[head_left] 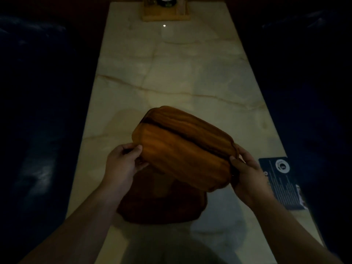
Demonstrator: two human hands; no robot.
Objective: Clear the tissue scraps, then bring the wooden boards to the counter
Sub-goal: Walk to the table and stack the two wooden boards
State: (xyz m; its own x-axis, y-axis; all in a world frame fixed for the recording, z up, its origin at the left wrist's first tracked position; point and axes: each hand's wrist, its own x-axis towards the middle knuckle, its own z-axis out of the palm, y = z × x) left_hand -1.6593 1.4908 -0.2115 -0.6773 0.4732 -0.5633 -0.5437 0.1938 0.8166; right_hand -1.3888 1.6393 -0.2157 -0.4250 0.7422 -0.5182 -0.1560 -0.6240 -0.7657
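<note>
I hold a brown wooden board with rounded corners, lifted and tilted above the pale marble table. My left hand grips its left end, thumb on top. My right hand grips its right end. Under it a second, darker wooden board lies flat on the table near the front edge, partly hidden by the lifted board. No tissue scraps are visible in this dim view.
A dark printed card lies at the table's right edge beside my right hand. A wooden stand holding dark items sits at the far end. Dark blue seats flank the table on both sides.
</note>
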